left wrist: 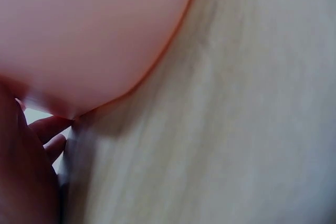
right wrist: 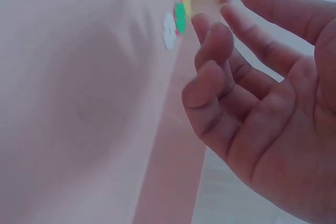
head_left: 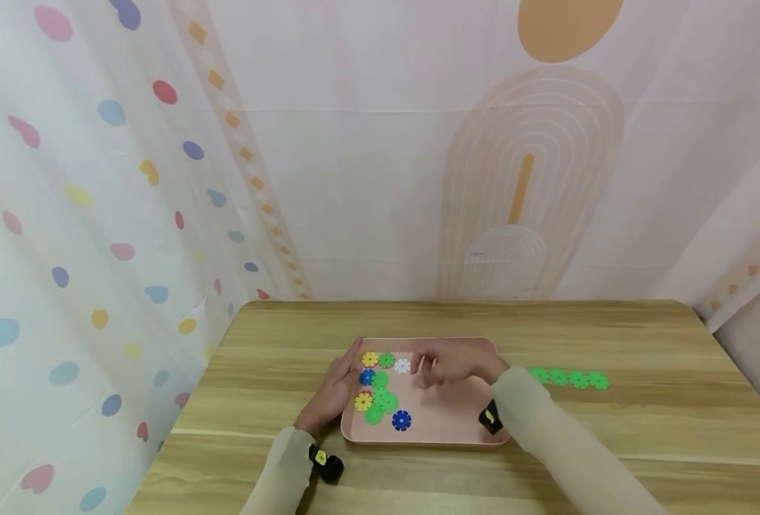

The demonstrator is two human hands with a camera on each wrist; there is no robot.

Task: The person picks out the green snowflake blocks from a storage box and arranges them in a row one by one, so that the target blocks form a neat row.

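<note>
A pink tray (head_left: 431, 438) with rounded corners holds several flat, notched plastic discs. My left hand (head_left: 333, 392) holds the tray's left rim, its thumb on the inner side and fingers along the outside. In the left wrist view, fingers (left wrist: 52, 127) touch the tray's outer wall. Above the tray, my right hand (head_left: 450, 360) hovers with loosely bent fingers; nothing shows in its grasp. Closest to it lies a white disc (head_left: 402, 366). Green discs (head_left: 386, 400), a yellow disc (head_left: 363, 402) and a dark blue disc (head_left: 402, 420) lie towards the tray's left side.
Right of the tray, a row of several green discs (head_left: 578, 380) lies on the wooden table (head_left: 663, 429), partly behind the right sleeve. A patterned curtain (head_left: 367, 179) hangs behind the table and along its left side.
</note>
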